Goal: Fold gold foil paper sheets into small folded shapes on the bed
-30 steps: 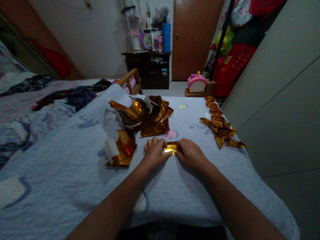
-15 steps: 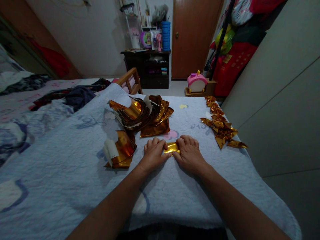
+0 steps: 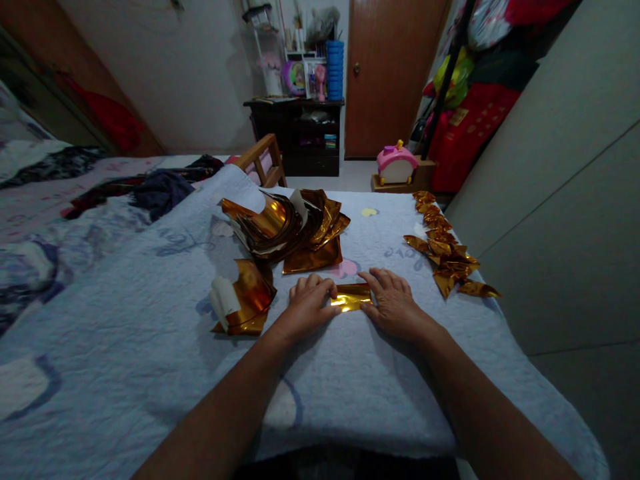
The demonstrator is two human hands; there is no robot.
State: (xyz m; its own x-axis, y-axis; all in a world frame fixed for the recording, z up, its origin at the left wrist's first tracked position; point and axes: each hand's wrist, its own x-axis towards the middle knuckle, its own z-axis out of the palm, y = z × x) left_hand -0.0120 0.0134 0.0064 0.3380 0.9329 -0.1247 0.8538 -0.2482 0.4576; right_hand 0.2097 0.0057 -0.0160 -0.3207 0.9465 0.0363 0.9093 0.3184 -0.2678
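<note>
A strip of folded gold foil paper (image 3: 351,297) lies flat on the light blue bedspread in front of me, its shiny middle facing up. My left hand (image 3: 311,301) grips its left end between thumb and fingers. At the right end, the thumb and fingers of my right hand (image 3: 391,298) hold its lower and upper corners. Beyond my hands is a large fanned stack of gold foil sheets (image 3: 313,257). A smaller curled bunch of foil sheets (image 3: 253,293) rests left of my left hand. Folded gold foil pieces (image 3: 450,260) form a pile along the right edge.
The light blue bedspread (image 3: 165,360) covers the surface under everything. Crumpled clothes (image 3: 163,193) lie at the far left. A wooden chair (image 3: 263,160), a dark cabinet (image 3: 295,137) and a pink toy (image 3: 397,163) stand beyond the far edge. A pale panel (image 3: 575,220) rises at the right.
My right hand has shifted right, away from the left one, and its fingers have spread a little. More of the gold foil strip shows between my hands. The piles look the same.
</note>
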